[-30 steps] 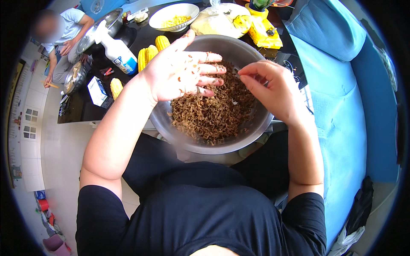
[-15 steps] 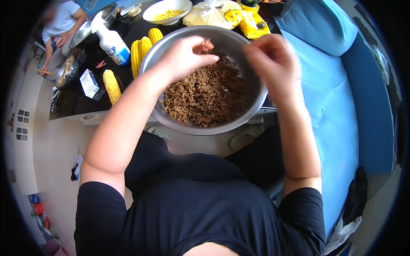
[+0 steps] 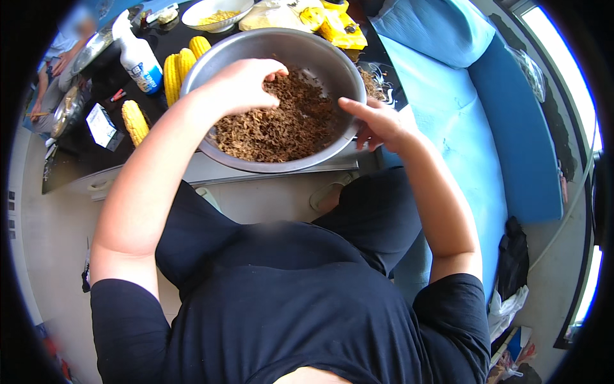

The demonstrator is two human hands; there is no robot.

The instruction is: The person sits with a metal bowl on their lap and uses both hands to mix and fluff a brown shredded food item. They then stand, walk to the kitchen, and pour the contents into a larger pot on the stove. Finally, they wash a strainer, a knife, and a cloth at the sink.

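A large grey metal basin [image 3: 348, 67] holds a heap of brown, dry-looking shreds [image 3: 275, 131], whose exact kind I cannot make out. Over the left part of the heap my left hand [image 3: 246, 83] hovers low, fingers curved and thumb apart, with nothing visible between them. My right hand [image 3: 380, 121] is at the basin's right rim. Its thumb reaches across the rim and its fingers hang outside, spread apart; whether they touch the metal I cannot tell.
Corn cobs [image 3: 173, 73], a white spray bottle [image 3: 137, 61], a small carton [image 3: 104, 127] and a bowl of yellow kernels [image 3: 217, 16] stand on the black table. Brown scraps with white strings [image 3: 376, 83] lie right of the basin. A blue sofa [image 3: 448, 147] borders the right; another person [image 3: 54, 64] sits far left.
My right hand has come down from above the basin's right side to its rim, its fingers opening from a pinch. My left hand stays over the shreds. The whole view has shifted.
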